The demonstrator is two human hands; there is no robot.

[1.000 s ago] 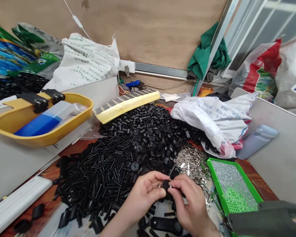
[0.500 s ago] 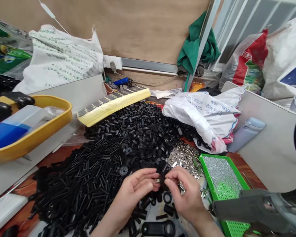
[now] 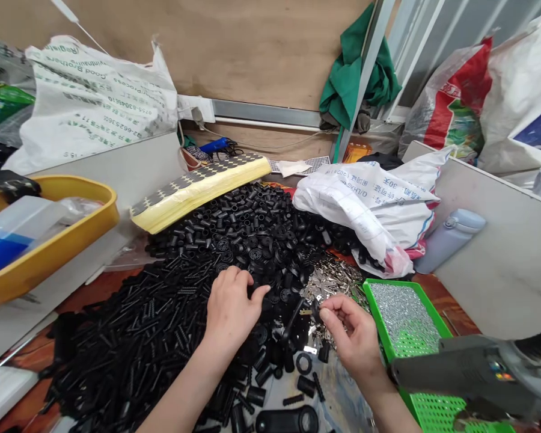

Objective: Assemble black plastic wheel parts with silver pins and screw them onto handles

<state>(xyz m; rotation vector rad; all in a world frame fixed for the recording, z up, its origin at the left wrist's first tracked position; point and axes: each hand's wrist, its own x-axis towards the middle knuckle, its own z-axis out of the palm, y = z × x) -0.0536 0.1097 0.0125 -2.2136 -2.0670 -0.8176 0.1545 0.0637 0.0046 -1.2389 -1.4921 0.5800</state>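
My left hand (image 3: 234, 305) is over the heap of black plastic parts, back of the hand up. Its thumb stands apart from the fingers, whose tips point down among round black discs (image 3: 255, 255). Between thumb and fingers, my right hand (image 3: 354, 332) pinches a small black plastic part (image 3: 316, 311) with a thin metal strip (image 3: 305, 312) jutting out to the left. Just behind the right hand spreads a pile of small shiny metal strips (image 3: 336, 278). Black ribbed pins (image 3: 180, 325) lie heaped left of my left hand.
To the right, a green tray (image 3: 435, 313) holds small silvery pieces, beside a grey power tool (image 3: 469, 376). A black elongated part (image 3: 286, 419) lies in front. Behind the heap are a yellow-edged sticker stack (image 3: 202, 192) and a white sack (image 3: 365, 204); a yellow bin (image 3: 110, 207) stands left.
My left hand has left the right hand and moved left and forward to the discs. The right hand has shifted slightly right, still holding the black part. The view has tilted a little.
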